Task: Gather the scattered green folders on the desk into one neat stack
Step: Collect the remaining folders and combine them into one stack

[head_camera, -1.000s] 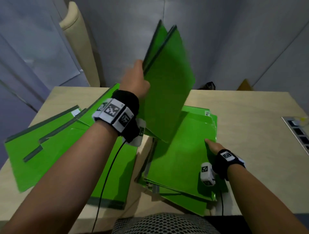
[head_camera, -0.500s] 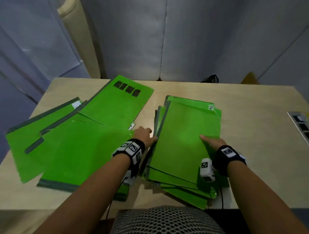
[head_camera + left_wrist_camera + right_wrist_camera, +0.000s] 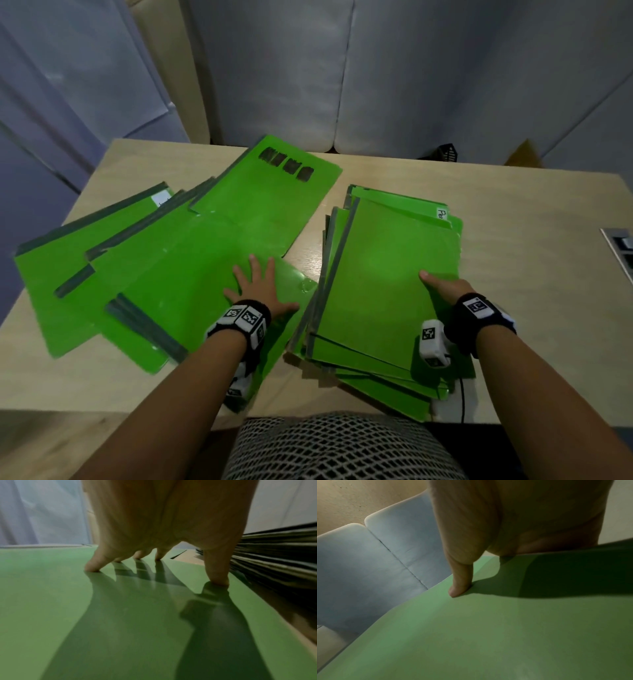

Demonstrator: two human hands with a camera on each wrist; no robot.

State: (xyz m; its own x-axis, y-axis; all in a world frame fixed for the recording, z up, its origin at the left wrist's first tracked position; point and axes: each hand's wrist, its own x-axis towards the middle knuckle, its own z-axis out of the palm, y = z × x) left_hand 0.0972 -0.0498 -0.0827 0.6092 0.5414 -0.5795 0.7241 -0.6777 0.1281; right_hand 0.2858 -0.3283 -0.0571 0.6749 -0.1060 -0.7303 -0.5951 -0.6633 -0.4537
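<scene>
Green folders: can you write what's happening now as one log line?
left hand: flat on loose folder | right hand: holding stack | stacking unfinished

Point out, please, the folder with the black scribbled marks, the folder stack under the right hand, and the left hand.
Folder with black scribbled marks (image 3: 274, 202): head view, bare green cover below the marks.
Folder stack (image 3: 383, 260): head view, middle of the top cover.
Left hand (image 3: 258, 289): head view, back of the hand.
</scene>
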